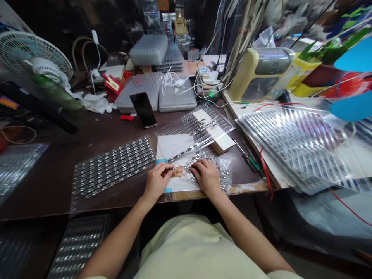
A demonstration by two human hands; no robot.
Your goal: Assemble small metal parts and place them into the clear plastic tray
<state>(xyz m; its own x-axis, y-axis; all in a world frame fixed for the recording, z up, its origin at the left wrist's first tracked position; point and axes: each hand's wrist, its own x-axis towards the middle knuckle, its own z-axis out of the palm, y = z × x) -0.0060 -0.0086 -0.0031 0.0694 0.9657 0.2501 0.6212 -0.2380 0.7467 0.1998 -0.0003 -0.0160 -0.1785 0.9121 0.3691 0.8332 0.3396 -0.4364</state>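
Observation:
My left hand (158, 179) is closed in a pinch at the left edge of a small orange-brown block (176, 173); what sits between its fingertips is too small to name. At the near edge of a heap of small shiny metal parts (223, 170) on clear plastic, my right hand (207, 177) has its thumb and fingers drawn together, their tips over the parts. Both hands rest above a white sheet (181, 186) with blue tape. Just beyond them lies a clear ribbed tray (186, 123) holding a few dark strips with metal pieces.
To the left lies a tray filled with dark strips (113, 166). A phone (143, 110) leans upright behind it. Right of the heap are a screwdriver (251, 162) and a white-topped block (222, 143). Stacked clear trays (290, 143) cover the right side; a fan (37, 58) stands far left.

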